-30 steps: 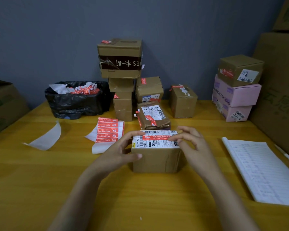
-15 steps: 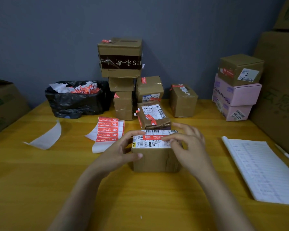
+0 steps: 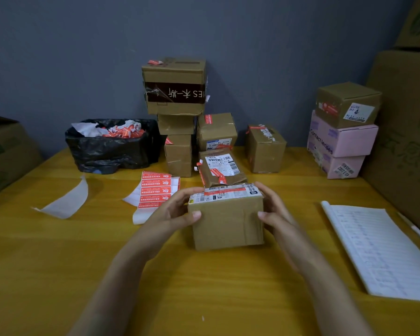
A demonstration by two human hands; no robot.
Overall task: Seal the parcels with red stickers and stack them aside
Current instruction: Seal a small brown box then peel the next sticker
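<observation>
A small brown parcel (image 3: 228, 221) sits in the middle of the yellow table (image 3: 58, 263), tilted with its front face toward me. A white shipping label and a red sticker (image 3: 224, 191) cover its top. My left hand (image 3: 172, 214) grips the parcel's left side, thumb on the front face. My right hand (image 3: 274, 209) grips its right side, thumb on the front edge. A sheet of red stickers (image 3: 157, 190) lies just left of the parcel. Sealed parcels form a stack (image 3: 177, 117) at the back centre.
A black bag of peeled backing scraps (image 3: 112, 144) sits back left, with a loose backing strip (image 3: 66, 202) in front. Pink and brown boxes (image 3: 342, 137) stand back right before large cartons (image 3: 407, 141). An open notebook (image 3: 378, 248) lies at the right. Another carton (image 3: 5, 151) is far left.
Both hands left the sticker on top of the parcel and took hold of its sides. The parcel now tips its front face toward me.
</observation>
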